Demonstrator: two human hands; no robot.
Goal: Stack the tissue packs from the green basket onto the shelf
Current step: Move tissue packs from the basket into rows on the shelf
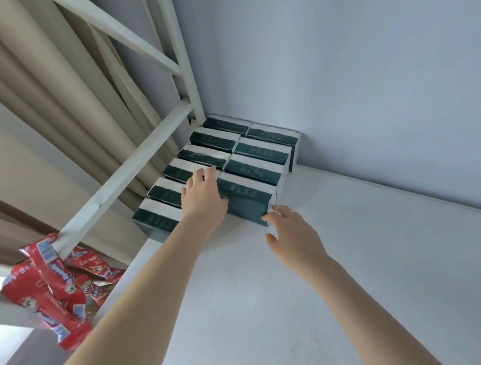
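Dark green film with white edges, on the tissue packs (229,153) lined up in two rows in the far left corner of the white shelf (354,274), hard against the wall (369,55) and just beside the frame rail (127,179). Saw no green basket anywhere.

Laid the left hand (204,199) flat on top, fingers straight, across the seam between the rows and partly over the front pack (248,203) of the right row; gripped nothing. Held the right hand (291,237) at that pack's near right corner, fingers loosely bent, one fingertip touching the wrapper, closed round nothing.

Judged as the squaring-up of the front pack, with the placing itself as good as done.

Best done with light downward pressure from the left palm, so as not to ride the pack up over its neighbour, and with a short push from the right fingertips toward the wall, until flush with the row behind. Called for a soft touch: yielding, slippery wrappers, likely to dent or skid under a hard shove.

Worth watching the left row as well, nearest the open side above the red snack bags (56,288), with the risk of a pack tipped off the edge by any sideways nudge.

Could not make out for certain any second layer under the right row.
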